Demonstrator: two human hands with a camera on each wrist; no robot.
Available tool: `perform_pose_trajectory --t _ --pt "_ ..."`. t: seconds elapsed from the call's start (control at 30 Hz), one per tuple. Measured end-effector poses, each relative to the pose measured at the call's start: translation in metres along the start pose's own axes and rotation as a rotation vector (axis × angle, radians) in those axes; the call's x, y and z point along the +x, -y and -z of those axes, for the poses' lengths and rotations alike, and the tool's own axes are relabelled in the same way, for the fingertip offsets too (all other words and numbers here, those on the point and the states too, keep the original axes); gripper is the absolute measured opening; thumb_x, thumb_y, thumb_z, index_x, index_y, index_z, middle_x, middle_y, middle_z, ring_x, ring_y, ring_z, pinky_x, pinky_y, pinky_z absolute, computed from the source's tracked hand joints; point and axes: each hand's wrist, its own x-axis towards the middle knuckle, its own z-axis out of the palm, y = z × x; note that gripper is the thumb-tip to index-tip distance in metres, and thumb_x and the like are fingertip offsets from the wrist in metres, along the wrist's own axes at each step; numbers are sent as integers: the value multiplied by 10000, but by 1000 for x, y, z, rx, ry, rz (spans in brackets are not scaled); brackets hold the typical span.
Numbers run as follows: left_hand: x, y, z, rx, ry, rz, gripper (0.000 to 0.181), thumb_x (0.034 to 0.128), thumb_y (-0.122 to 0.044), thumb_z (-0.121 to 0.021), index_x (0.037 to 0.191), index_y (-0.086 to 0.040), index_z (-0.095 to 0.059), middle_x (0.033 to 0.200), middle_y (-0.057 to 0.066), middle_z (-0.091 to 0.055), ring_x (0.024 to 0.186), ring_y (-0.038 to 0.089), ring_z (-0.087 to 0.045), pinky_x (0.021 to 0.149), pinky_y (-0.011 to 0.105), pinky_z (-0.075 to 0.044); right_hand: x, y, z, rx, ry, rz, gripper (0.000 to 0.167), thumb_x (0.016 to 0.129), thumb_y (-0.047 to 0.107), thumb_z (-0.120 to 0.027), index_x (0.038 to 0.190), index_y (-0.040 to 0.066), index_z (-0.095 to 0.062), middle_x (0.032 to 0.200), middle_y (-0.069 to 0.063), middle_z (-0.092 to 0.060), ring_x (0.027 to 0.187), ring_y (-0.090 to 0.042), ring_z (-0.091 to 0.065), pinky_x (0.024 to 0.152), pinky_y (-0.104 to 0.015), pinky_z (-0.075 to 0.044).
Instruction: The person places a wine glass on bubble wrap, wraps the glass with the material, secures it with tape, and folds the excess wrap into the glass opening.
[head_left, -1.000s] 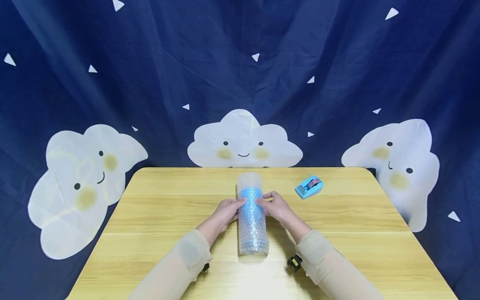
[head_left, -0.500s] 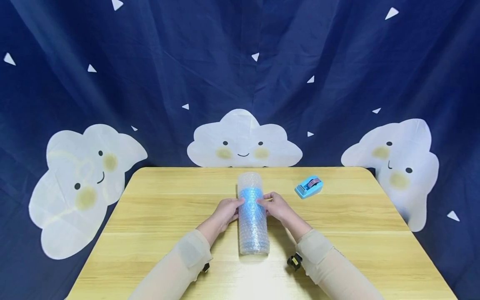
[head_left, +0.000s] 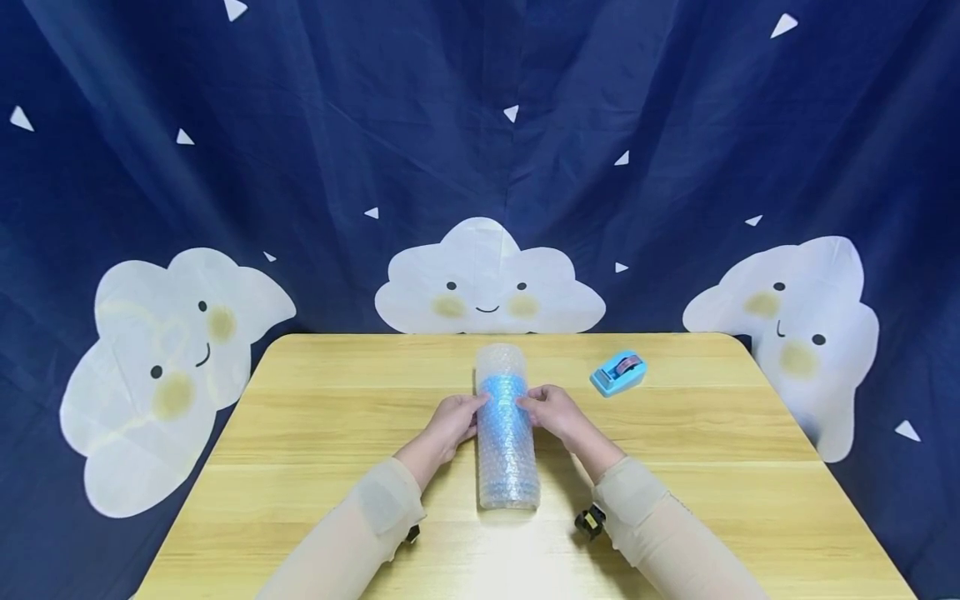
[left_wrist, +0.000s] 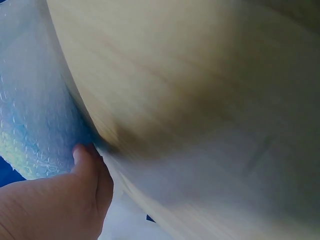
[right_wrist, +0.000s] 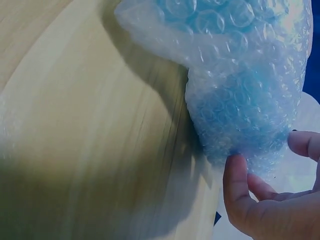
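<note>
In the head view a bubble-wrap roll lies lengthwise on the wooden table, pointing away from me. Something blue shows through its clear layers, and what that is I cannot tell. My left hand grips the roll's left side, thumb on top, other fingers low at its edge and partly hidden. From the right, my right hand holds the opposite side, its thumb on the wrap. The right wrist view shows the wrap close up, with curled fingers against it. Part of the left hand touches the wrap in the left wrist view.
A light blue tape dispenser with a tape roll in it sits beyond my right hand. The wooden table ends at a dark blue curtain printed with clouds. Black wrist-camera mounts hang below my sleeves.
The roll and my right thumb have shifted very slightly to the right. Both hands keep their hold, and the tape dispenser stays in place.
</note>
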Motion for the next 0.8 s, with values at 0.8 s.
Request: perform_pose_trajectory --t 0.8 --pt "0 0 0 -5 -44 -34 401 1021 -141 -554 1341 99 -519 1321 214 -584 1215 307 -585 1007 349 -516 0 -4 -2 63 12 -32 558 981 247 -649 1385 -61 -419 1206 -267 -549 1008 -324 -636 912 -443 -562"
